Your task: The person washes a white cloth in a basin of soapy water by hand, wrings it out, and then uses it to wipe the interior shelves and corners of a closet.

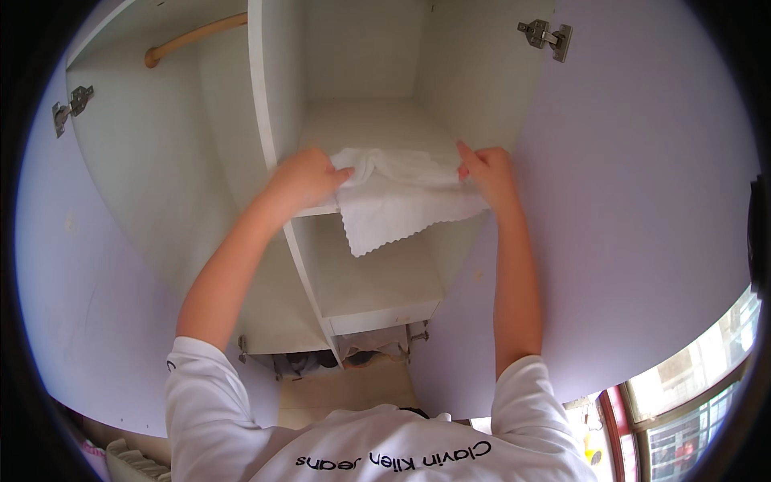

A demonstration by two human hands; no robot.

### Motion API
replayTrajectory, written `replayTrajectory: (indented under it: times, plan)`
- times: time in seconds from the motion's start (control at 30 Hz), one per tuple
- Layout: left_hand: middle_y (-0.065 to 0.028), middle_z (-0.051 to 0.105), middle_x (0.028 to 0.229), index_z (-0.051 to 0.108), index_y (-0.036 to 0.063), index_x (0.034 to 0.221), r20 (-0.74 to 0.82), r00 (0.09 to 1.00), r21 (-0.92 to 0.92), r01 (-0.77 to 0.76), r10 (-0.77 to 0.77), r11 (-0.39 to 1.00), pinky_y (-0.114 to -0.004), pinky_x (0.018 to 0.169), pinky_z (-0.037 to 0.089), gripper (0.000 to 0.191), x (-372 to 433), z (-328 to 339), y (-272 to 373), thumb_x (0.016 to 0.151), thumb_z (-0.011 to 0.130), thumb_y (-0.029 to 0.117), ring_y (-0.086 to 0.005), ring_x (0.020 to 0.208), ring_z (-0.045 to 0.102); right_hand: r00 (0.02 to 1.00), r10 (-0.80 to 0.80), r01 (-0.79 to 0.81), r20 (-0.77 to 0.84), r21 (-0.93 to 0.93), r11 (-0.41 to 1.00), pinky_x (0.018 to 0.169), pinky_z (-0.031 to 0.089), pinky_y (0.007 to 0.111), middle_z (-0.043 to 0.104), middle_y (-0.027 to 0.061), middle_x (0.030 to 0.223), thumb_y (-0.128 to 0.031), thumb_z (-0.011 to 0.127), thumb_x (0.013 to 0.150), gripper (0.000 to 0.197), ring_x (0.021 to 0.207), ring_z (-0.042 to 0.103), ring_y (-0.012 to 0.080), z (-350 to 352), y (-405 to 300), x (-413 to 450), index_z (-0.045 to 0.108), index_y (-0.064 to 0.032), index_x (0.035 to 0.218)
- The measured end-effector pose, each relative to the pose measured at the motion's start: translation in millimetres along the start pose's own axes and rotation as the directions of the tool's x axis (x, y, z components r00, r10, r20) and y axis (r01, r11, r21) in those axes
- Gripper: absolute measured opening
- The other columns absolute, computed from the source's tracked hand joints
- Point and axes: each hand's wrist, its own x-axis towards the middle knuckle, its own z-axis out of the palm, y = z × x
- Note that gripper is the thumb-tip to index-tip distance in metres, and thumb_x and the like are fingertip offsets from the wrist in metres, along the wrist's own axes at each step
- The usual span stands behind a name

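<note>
A white cloth [400, 208] with a scalloped edge lies over the front of a wardrobe shelf [367, 114], its front part hanging below the shelf edge. My left hand [310, 178] pinches the cloth's left side between thumb and fingers. At the cloth's right side is my right hand [489, 172], index finger pointing up and the other fingers curled. Blur hides whether those fingers grip the fabric. Part of the cloth is bunched in folds between both hands.
Open lilac doors stand left [90, 259] and right [632, 181], on metal hinges [548, 39]. A white upright panel [259, 90] divides the wardrobe. A wooden hanging rod [199, 37] spans the left compartment. Below are a lower shelf [379, 283], a drawer front [385, 318] and bagged items [373, 349].
</note>
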Motion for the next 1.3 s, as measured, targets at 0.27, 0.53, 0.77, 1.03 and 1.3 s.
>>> replayTrajectory:
  times: [0.27,0.53,0.77,1.03,1.3]
  plan:
    - [-0.0152,0.053,0.050,0.052,0.0001,0.049,-0.397,0.884,0.552,0.014,0.247,0.834,-0.043,0.048,0.043,0.058,-29,-12,65,0.086,0.058,0.043,-0.0333,0.051,0.055,0.887,-0.461,0.458,-0.023,-0.085,0.885,0.087,0.044,0.039,0.058,0.0129,0.114,-0.035,0.056,0.089,0.030,0.107,0.052,0.0281,24,-31,-24,0.065,-0.0093,0.102]
    - [-0.0138,0.064,0.105,0.064,0.0075,0.107,-0.591,0.717,0.394,-0.145,0.371,0.907,-0.038,0.078,0.049,0.036,-26,-11,75,0.087,0.058,0.037,-0.0291,0.093,0.062,0.710,-0.206,0.496,0.673,-0.271,0.825,0.106,0.003,0.070,0.010,0.0099,0.156,-0.072,0.029,0.086,0.073,0.143,0.004,0.0356,95,-35,2,0.021,-0.0334,0.147]
    - [-0.0132,0.029,0.150,0.034,0.0165,0.144,-0.015,0.995,0.389,0.096,-0.098,0.916,-0.056,0.108,0.024,0.072,45,74,15,0.091,0.028,0.065,-0.0352,0.137,0.028,0.661,-0.162,0.528,0.733,-0.300,0.795,0.108,0.001,0.067,0.006,0.0036,0.157,-0.070,0.033,0.086,0.076,0.143,0.006,0.0325,125,-22,37,0.015,-0.0314,0.149]
    - [-0.0130,0.004,0.156,0.004,0.0147,0.150,0.155,0.969,0.278,0.146,-0.194,0.949,-0.053,0.114,0.000,0.094,153,93,-39,0.083,0.018,0.078,-0.0293,0.144,0.000,0.753,-0.170,0.415,0.636,-0.257,0.873,0.112,0.006,0.059,0.025,0.0072,0.152,-0.059,0.047,0.085,0.083,0.142,0.016,0.0282,154,12,104,0.020,-0.0131,0.148]
    - [-0.0100,0.004,0.156,0.005,0.0173,0.151,0.157,0.973,0.453,0.079,-0.166,0.888,-0.047,0.116,0.001,0.073,212,114,-70,0.094,0.020,0.060,-0.0247,0.145,0.002,0.698,-0.308,0.442,0.646,-0.051,0.895,0.115,0.004,0.049,0.025,0.0125,0.152,-0.056,0.046,0.089,0.072,0.142,0.019,0.0288,171,73,167,0.032,-0.0123,0.144]
